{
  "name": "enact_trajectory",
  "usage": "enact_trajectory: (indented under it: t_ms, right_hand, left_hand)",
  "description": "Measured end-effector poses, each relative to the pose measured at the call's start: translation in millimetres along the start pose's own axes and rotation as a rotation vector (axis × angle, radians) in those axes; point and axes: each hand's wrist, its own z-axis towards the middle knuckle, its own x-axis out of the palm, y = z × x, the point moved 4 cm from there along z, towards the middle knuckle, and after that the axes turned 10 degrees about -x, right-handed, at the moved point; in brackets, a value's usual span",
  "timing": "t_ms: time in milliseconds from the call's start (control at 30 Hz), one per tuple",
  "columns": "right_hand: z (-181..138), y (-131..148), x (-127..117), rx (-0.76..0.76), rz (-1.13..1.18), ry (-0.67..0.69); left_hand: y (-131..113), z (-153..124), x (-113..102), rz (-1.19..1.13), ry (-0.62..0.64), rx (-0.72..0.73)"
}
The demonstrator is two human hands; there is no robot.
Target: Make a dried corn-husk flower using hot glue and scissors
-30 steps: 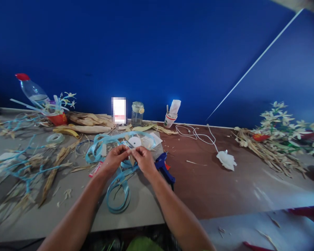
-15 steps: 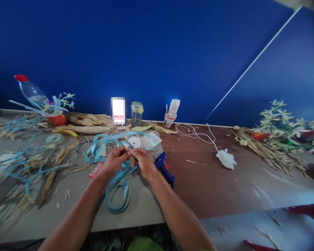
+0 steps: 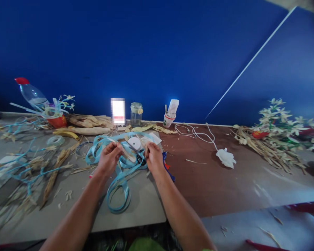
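Observation:
My left hand (image 3: pixel 108 158) and my right hand (image 3: pixel 154 157) hover apart over the grey table (image 3: pixel 136 212), both closed in a pinch. Each seems to grip a thin pale strip of dried husk (image 3: pixel 112 140). Between them lie loops of light blue ribbon (image 3: pixel 118 190), a white round disc (image 3: pixel 134 143) and a dark scissors handle (image 3: pixel 139 159). A blue glue gun (image 3: pixel 170 173) sits just right of my right wrist, partly hidden by it.
Dried husks (image 3: pixel 53 170) and blue-wrapped stems litter the left. A tape roll (image 3: pixel 54 140), red cup (image 3: pixel 57 120), plastic bottle (image 3: pixel 32 94), glass jar (image 3: pixel 136 114) and paper cup (image 3: pixel 170 119) line the back. A white cable (image 3: pixel 196 134), white flower (image 3: pixel 226 158) and flower bunch (image 3: pixel 279 122) lie right.
My hands, pinched together on one husk piece before, have pulled apart sideways. The right hand now covers more of the glue gun.

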Motion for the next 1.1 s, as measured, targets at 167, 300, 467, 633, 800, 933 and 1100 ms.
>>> enact_trajectory:
  t_ms: [167,300,467,633,800,933,1100]
  right_hand:
    - [-5,14,0,-0.294,-0.399,0.050]
    - [-21,22,13,-0.440,-0.551,0.183]
    - [-32,6,29,-0.222,-0.505,0.448]
    - [-24,-1,24,-0.091,-0.373,0.360]
    - [-16,1,17,-0.009,-0.154,0.231]
    - [-13,5,15,0.000,-0.006,0.158]
    - [-4,12,5,-0.089,0.057,0.030]
  left_hand:
    - [4,4,-4,-0.075,-0.008,-0.116]
    - [11,6,-4,-0.088,-0.011,-0.138]
    - [14,8,-3,-0.111,0.009,-0.113]
    - [17,5,-1,-0.084,0.047,-0.168]
    - [18,2,2,0.024,0.070,-0.193]
    - [19,0,5,0.078,0.085,-0.200]
    - [15,-3,6,0.041,0.048,-0.189]
